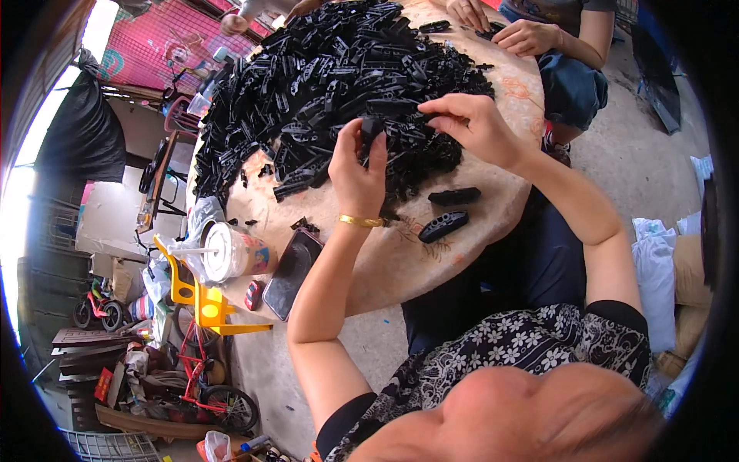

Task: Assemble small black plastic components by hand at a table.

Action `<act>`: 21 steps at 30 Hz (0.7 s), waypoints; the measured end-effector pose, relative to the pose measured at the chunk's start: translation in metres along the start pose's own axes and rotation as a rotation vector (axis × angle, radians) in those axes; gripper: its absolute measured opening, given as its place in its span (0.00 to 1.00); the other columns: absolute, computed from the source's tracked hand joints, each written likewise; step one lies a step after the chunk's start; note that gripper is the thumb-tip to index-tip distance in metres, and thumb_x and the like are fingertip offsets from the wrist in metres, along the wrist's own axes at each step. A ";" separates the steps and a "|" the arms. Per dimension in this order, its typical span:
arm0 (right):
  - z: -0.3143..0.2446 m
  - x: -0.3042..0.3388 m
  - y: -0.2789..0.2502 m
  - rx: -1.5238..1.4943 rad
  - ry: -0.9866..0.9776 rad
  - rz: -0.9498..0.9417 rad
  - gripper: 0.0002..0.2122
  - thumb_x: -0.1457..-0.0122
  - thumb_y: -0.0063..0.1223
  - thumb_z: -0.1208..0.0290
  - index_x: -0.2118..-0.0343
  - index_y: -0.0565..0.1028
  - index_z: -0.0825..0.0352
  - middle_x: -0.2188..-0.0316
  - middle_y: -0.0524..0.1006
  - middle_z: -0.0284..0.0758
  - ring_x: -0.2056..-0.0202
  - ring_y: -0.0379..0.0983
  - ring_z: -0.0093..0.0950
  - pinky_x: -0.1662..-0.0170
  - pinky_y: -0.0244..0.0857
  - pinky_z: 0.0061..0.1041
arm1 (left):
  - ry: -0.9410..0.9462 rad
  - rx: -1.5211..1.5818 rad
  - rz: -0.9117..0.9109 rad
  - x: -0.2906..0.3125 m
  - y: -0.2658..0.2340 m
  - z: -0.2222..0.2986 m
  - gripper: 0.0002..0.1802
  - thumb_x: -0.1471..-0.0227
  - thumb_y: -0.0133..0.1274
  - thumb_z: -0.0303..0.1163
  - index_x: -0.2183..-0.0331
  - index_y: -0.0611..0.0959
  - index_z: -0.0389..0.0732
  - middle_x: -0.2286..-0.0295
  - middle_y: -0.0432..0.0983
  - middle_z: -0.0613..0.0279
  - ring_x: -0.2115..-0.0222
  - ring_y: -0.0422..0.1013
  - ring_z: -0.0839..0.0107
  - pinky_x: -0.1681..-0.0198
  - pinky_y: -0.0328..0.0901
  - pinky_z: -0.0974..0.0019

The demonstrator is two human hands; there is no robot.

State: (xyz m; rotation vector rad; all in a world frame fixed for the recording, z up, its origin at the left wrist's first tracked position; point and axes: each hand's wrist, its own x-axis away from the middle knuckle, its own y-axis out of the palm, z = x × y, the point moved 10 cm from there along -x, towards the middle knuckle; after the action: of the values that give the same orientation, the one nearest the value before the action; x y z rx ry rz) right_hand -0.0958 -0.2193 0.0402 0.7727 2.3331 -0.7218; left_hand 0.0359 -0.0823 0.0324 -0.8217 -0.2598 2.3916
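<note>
My left hand (359, 173), with a gold bracelet at the wrist, is closed around a small black plastic part (372, 128) held upright between thumb and fingers. To its right, my right hand (481, 132) has thumb and index finger drawn together at the end of a dark strip; whether they grip it is unclear. Both hands are over the near side of a big heap of black plastic parts (308, 73) on a round, stone-like table (377, 269). Two black elongated pieces, one plain (454, 196) and one with a row of round marks (444, 226), lie apart near the front edge.
Left of my forearm are a dark phone (292, 271), a lidded drink cup (231, 252) with a straw and a small red-and-black object (252, 295). A yellow chair (202, 304) stands beside the table. Across it, another person's hands (527, 37) handle black parts; bicycles (223, 404) stand at left.
</note>
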 end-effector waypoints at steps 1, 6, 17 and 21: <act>-0.003 0.004 -0.002 -0.063 0.033 0.011 0.09 0.47 0.56 0.78 0.62 0.77 0.69 0.70 0.78 0.37 0.70 0.76 0.23 0.68 0.68 0.21 | 0.084 -0.090 -0.076 0.001 0.005 0.012 0.17 0.55 0.57 0.25 0.60 0.76 0.35 0.67 0.75 0.52 0.67 0.72 0.62 0.63 0.66 0.65; -0.030 0.010 -0.001 -0.174 -0.101 0.018 0.07 0.49 0.60 0.76 0.67 0.78 0.69 0.70 0.79 0.35 0.71 0.74 0.22 0.70 0.67 0.19 | -0.034 -0.030 -0.355 0.029 0.037 0.016 0.23 0.57 0.61 0.24 0.56 0.75 0.37 0.69 0.74 0.64 0.74 0.70 0.79 0.70 0.66 0.76; -0.027 0.018 0.011 0.002 -0.118 0.012 0.06 0.52 0.62 0.75 0.72 0.78 0.70 0.72 0.78 0.38 0.70 0.75 0.29 0.67 0.68 0.24 | -0.510 0.820 -0.362 0.046 0.052 -0.026 0.17 0.51 0.54 0.18 0.57 0.70 0.35 0.64 0.76 0.51 0.65 0.76 0.62 0.59 0.73 0.65; -0.036 0.017 0.015 0.006 -0.168 0.005 0.06 0.52 0.62 0.75 0.72 0.78 0.70 0.71 0.78 0.38 0.68 0.75 0.31 0.65 0.69 0.25 | -0.466 0.775 -0.390 0.046 0.053 -0.027 0.18 0.50 0.54 0.19 0.57 0.71 0.34 0.63 0.75 0.51 0.64 0.76 0.62 0.58 0.73 0.65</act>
State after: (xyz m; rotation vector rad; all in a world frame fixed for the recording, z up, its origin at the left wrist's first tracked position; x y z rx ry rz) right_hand -0.1092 -0.1798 0.0495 0.6930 2.1784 -0.7610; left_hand -0.0017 -0.0976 -0.0313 0.1371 0.2981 2.0182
